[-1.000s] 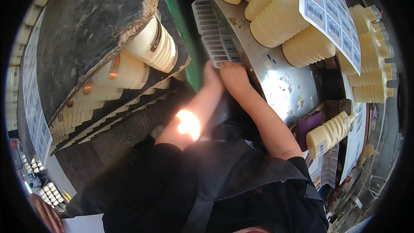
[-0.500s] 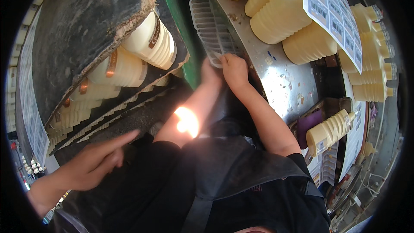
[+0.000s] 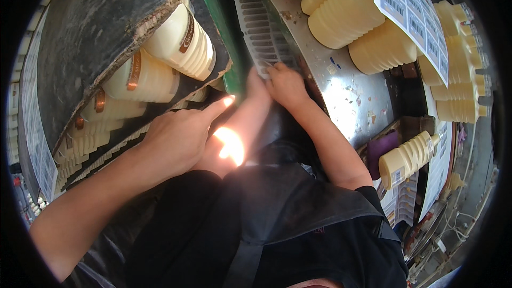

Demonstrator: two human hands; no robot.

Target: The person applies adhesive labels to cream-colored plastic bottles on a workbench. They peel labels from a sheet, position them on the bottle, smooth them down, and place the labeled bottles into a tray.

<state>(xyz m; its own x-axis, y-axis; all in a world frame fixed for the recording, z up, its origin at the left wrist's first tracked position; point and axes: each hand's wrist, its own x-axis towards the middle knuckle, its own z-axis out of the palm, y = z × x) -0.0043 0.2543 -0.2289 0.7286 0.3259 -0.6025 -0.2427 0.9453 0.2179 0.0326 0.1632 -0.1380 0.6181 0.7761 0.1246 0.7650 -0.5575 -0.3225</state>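
Since the earlier frame, another person's pointing hand (image 3: 176, 138) has pushed in from 8 o'clock.

Head view: the slotted tray (image 3: 261, 26) lies at 12 o'clock on the steel table (image 3: 346, 90). Our right hand (image 3: 288, 82) has its grip curled over the tray's near end. We cannot tell the grip of our left hand (image 3: 255, 82). We judge we are pulling the tray free, and the next move needs a straight draw towards 6 o'clock. The green frame (image 3: 218, 26) crowds the 9 o'clock side, and cream bottles (image 3: 346, 16) stand at 2.

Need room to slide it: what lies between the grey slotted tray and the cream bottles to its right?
In the head view, only bare metal tabletop with small scraps separates the grey slotted tray from the cream bottles.
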